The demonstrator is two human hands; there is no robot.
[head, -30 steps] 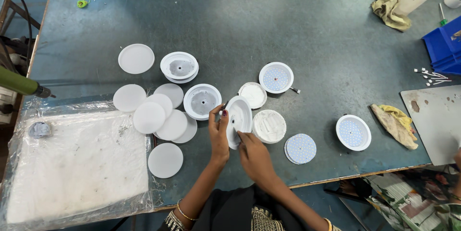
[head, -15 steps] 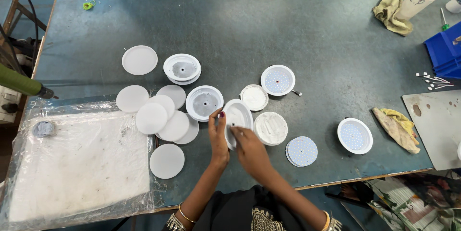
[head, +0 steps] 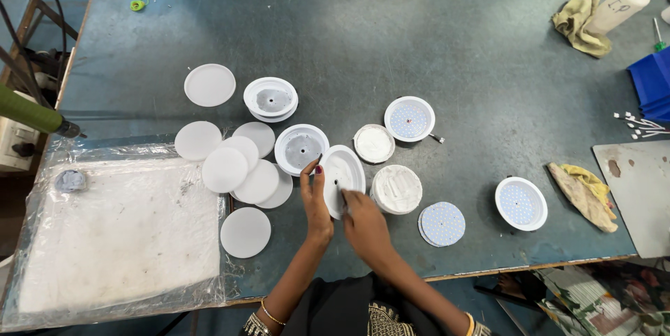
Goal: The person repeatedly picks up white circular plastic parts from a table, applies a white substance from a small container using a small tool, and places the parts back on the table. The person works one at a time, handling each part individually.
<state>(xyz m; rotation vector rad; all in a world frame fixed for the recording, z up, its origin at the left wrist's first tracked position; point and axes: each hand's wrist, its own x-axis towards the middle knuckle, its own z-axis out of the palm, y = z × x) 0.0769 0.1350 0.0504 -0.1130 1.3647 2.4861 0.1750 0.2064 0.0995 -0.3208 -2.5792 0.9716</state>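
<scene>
On a grey-blue table (head: 433, 22), the left hand (head: 315, 200) and right hand (head: 364, 223) hold a white round housing (head: 343, 174) tilted on edge. Flat white discs (head: 237, 168) lie overlapping to its left beside a plastic sheet (head: 118, 231); a perforated round board (head: 442, 224) lies to the right.

Landmark: tilted white housing (head: 343, 179), held between left hand (head: 316, 200) and right hand (head: 364, 223). Far side of it, the desk (head: 433, 36) is bare and wide, open approach. Left is blocked: empty housing (head: 301, 147) touching, then a pile of overlapping white discs (head: 241, 165) and the plastic-covered sheet (head: 118, 231). Right is tight: ribbed white part (head: 396, 189) just beside, LED board (head: 442, 224) past it. Gap between that board and the far-right lamp (head: 520, 203) is passable.
</scene>
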